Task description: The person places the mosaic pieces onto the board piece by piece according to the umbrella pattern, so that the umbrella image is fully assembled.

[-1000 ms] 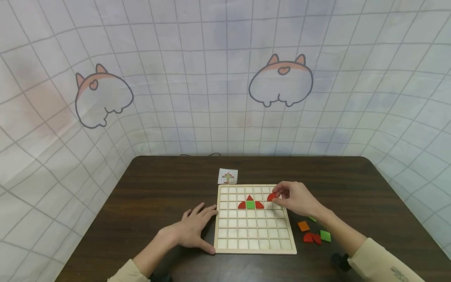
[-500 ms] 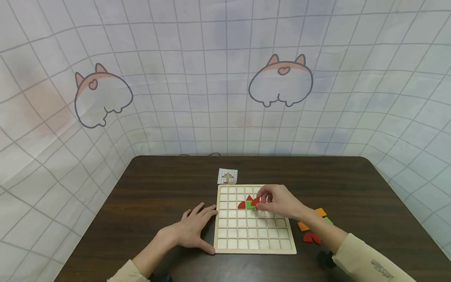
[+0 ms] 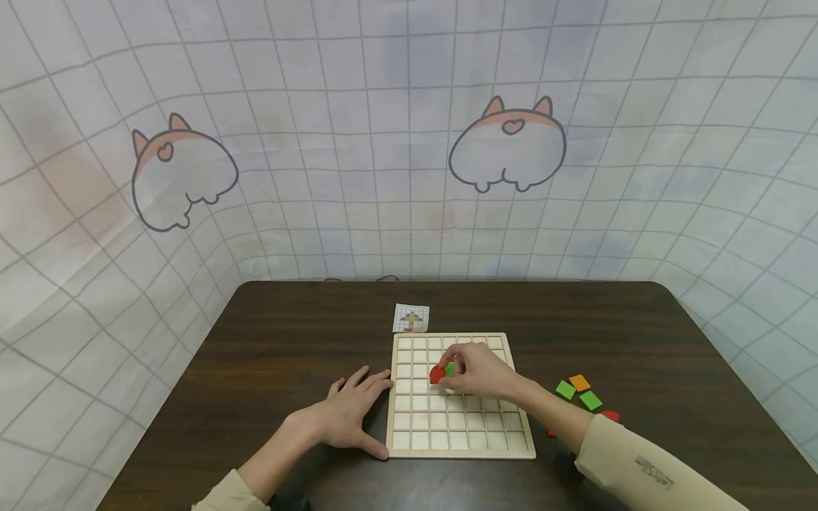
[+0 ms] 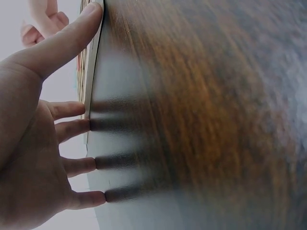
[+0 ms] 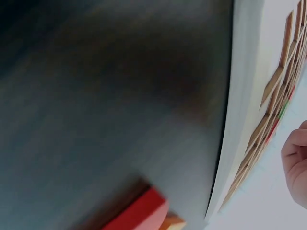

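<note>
My left hand lies spread at the left edge of a wooden grid board; thumb and fingertips touch its rim. In the left wrist view the left hand's thumb rests on the board's edge. My right hand is over the upper part of the board, pinching a red quarter-round tile between thumb and fingers. That tile overlaps the left side of the laid pattern. Beside it a green square tile shows in part; the other red tiles there are hidden by the hand.
A small pattern card lies beyond the board's upper left corner. Right of the board are loose tiles: green squares, an orange square and red pieces, partly behind the right forearm. A patterned sheet hangs behind the table.
My right hand has carried the red tile left across the board, from its right side to the left side of the pattern. My left hand has stayed at the board's edge.
</note>
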Tool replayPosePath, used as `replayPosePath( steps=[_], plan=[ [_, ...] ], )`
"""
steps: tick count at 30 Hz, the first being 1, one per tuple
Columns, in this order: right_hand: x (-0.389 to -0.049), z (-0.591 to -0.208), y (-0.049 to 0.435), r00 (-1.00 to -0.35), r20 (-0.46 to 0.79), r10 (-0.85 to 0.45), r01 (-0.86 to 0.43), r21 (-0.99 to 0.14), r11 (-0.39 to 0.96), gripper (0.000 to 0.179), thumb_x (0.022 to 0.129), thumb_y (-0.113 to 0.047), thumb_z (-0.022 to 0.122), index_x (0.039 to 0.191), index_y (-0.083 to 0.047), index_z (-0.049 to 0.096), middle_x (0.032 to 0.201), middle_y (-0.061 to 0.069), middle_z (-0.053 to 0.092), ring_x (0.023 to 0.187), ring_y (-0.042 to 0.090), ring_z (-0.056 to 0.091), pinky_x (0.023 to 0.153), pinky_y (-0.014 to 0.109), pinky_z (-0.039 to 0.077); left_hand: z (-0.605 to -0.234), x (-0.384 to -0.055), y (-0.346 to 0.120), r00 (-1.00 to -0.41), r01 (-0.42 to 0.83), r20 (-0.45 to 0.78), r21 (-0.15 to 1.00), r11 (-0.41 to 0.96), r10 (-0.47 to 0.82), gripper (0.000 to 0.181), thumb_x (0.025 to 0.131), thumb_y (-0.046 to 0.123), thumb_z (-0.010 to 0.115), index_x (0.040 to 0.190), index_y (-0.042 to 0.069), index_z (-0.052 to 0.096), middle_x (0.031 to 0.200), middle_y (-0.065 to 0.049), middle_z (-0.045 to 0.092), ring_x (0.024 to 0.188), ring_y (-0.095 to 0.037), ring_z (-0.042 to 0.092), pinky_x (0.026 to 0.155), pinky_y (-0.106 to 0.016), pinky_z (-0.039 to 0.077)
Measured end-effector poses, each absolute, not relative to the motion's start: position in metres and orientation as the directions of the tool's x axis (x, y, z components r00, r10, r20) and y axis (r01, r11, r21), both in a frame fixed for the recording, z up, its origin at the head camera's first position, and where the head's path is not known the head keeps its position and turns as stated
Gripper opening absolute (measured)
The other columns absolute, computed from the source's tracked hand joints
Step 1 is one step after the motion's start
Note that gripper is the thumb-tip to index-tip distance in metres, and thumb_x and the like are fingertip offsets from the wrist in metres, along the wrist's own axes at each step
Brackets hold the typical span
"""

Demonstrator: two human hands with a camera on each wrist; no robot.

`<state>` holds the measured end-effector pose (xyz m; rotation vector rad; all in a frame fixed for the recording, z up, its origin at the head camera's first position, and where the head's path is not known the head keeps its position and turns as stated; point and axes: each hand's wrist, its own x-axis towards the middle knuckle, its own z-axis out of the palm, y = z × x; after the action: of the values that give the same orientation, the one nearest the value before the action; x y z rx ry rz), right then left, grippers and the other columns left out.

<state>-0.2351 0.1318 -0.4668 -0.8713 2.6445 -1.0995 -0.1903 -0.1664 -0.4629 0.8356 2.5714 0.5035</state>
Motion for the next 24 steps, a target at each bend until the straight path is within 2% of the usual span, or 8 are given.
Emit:
replayPosePath(
  steps=[7,15,24],
  plan=[
    [-0.234,-0.470,0.119,-0.831,0.057,-0.553,-0.432,-0.692,0.578,0.021,0.088,-0.014,0.079,0.103,-0.002,0.071,0.060,-0.006,0.055,0.050,0.005,0.045,0.052,0.024,0.040,-0.465,-0.191,-0.167,-0.749,0.474,-0.251,0.442,0.761,0.613,0.107,0.078,0.064,0.082,0.160,0.014,0.034,0.169,-0.006,0.021,0.154,-0.042,0.008,0.109,-0.075,0.016],
    [-0.235,-0.475,0.103,-0.850,0.053,-0.524,-0.418,-0.673,0.610,0.018,0.085,-0.013,0.083,0.097,-0.007,0.070,0.063,-0.007,0.057,0.054,0.005,0.049,0.053,0.024,0.041,-0.465,-0.191,-0.167,-0.752,0.479,-0.246,0.433,0.764,0.611,0.108,0.077,0.065,0.082,0.160,0.014,0.035,0.168,-0.006,0.022,0.154,-0.042,0.009,0.109,-0.074,0.017],
    [-0.233,-0.475,0.094,-0.829,0.026,-0.559,-0.444,-0.638,0.629,0.017,0.086,-0.013,0.083,0.096,-0.007,0.071,0.061,-0.008,0.057,0.054,0.006,0.052,0.056,0.027,0.044,-0.465,-0.190,-0.166,-0.749,0.479,-0.240,0.446,0.756,0.617,0.108,0.077,0.063,0.083,0.159,0.012,0.035,0.168,-0.006,0.022,0.154,-0.043,0.009,0.109,-0.075,0.017]
  ],
)
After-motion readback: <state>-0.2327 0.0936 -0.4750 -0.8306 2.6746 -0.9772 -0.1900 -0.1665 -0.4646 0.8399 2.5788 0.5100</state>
